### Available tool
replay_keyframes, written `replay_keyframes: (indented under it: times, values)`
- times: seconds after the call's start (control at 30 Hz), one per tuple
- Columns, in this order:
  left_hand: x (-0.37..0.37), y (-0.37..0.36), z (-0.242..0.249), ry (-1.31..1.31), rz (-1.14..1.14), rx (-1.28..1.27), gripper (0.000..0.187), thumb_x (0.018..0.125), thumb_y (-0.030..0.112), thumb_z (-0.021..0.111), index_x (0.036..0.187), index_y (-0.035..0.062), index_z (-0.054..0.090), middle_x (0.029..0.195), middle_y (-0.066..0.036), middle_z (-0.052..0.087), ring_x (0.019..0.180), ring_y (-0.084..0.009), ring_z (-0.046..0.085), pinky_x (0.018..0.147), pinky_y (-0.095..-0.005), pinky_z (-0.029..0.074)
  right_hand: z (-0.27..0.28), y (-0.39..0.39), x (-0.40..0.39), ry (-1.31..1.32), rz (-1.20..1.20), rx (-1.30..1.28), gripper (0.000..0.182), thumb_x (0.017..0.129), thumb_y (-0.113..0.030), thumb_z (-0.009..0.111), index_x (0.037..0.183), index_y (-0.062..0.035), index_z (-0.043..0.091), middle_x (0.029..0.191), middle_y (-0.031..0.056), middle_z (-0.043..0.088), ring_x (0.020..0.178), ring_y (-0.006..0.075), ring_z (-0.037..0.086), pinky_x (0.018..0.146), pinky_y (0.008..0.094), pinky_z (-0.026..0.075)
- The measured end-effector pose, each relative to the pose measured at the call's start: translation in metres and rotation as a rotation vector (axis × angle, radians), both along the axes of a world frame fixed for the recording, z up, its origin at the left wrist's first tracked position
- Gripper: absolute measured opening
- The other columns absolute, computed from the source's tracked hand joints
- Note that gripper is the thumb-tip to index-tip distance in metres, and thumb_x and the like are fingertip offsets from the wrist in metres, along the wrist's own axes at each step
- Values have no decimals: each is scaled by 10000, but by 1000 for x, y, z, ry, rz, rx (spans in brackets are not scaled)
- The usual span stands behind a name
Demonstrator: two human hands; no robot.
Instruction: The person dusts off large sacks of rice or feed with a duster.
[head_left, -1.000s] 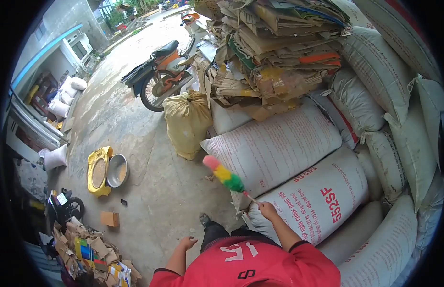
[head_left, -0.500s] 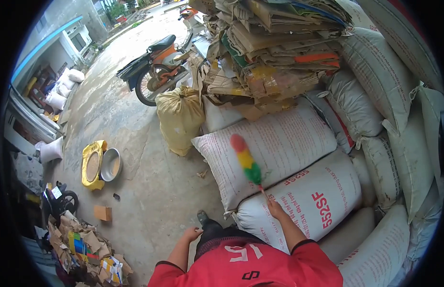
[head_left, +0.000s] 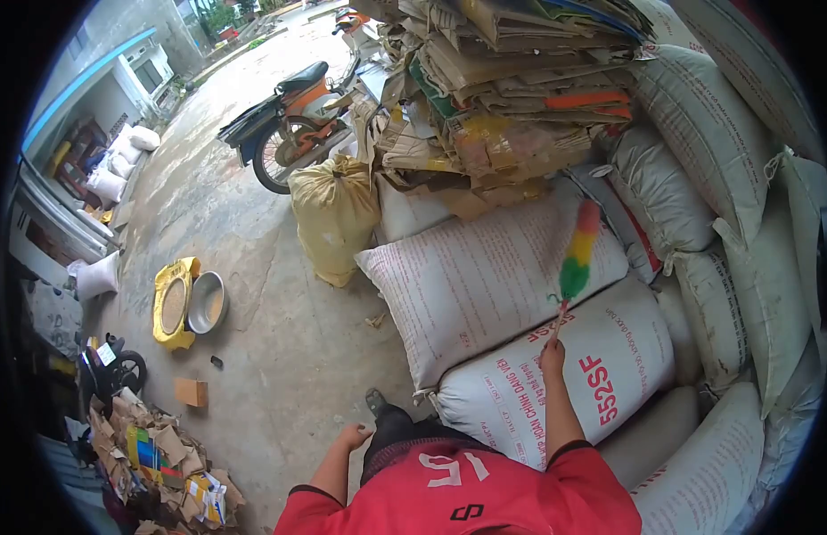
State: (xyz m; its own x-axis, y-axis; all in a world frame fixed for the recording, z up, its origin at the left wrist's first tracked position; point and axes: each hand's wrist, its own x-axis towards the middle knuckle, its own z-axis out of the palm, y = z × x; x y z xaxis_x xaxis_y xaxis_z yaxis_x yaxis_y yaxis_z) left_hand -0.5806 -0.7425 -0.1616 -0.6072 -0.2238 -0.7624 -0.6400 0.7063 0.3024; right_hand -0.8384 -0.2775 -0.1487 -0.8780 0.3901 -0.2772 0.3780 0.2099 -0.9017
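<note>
A feather duster (head_left: 577, 250) in red, yellow and green has its handle in my right hand (head_left: 552, 355), whose fingers are wrapped round it. Its head lies over the right part of a white sack (head_left: 485, 267) with red print. Below my right hand is another white sack (head_left: 627, 348) marked 552SF. My left hand (head_left: 355, 435) hangs beside my dark trousers, over the concrete floor. Its fingers look curled, but they are too small to tell whether they hold anything.
Flattened cardboard (head_left: 511, 80) is piled behind the sacks, beside a tied yellow sack (head_left: 335, 218) and a motorbike (head_left: 293, 134). More full sacks (head_left: 708, 134) are stacked at right. A metal basin (head_left: 207, 303), a small box (head_left: 191, 390) and cardboard scraps (head_left: 164, 455) lie at left.
My right hand has moved right and slightly up with the duster. The duster's head has swung from leaning left to leaning right across the sack. My left hand has barely moved.
</note>
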Motion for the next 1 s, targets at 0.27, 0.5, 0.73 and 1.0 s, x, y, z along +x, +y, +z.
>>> replay_keyframes:
  times: [0.27, 0.5, 0.73, 1.0]
  values:
    - [7, 11, 9, -92, -25, 1, 601, 715, 477, 584, 1098, 17, 532, 1047, -198, 562, 1002, -315, 527, 862, -360, 407, -22, -14, 58, -190, 653, 268, 428, 879, -374, 383, 803, 21, 528, 626, 143, 548, 619, 270, 569, 583, 374, 444]
    - [-15, -1, -9, -38, 15, 10, 590, 713, 456, 595, 1097, 12, 531, 1030, -201, 570, 981, -304, 542, 850, -354, 416, 82, 17, 42, -188, 507, 590, 325, 819, -338, 483, 749, -28, 553, 740, 161, 583, 706, 339, 550, 622, 414, 417]
    - [-39, 18, 14, 13, -48, -32, 580, 716, 441, 603, 1100, 12, 528, 1016, -195, 577, 960, -294, 555, 835, -355, 427, -55, 140, -29, -187, -235, 211, 441, 888, -344, 362, 717, 29, 522, 672, 216, 558, 665, 371, 550, 605, 437, 424]
    - [-22, 22, -3, -48, 36, 32, 562, 718, 440, 598, 1084, 16, 542, 1013, -192, 580, 967, -304, 551, 833, -361, 426, -1, -27, 27, -249, 609, 314, 394, 890, -338, 334, 910, 12, 514, 903, 239, 561, 873, 390, 526, 762, 450, 406]
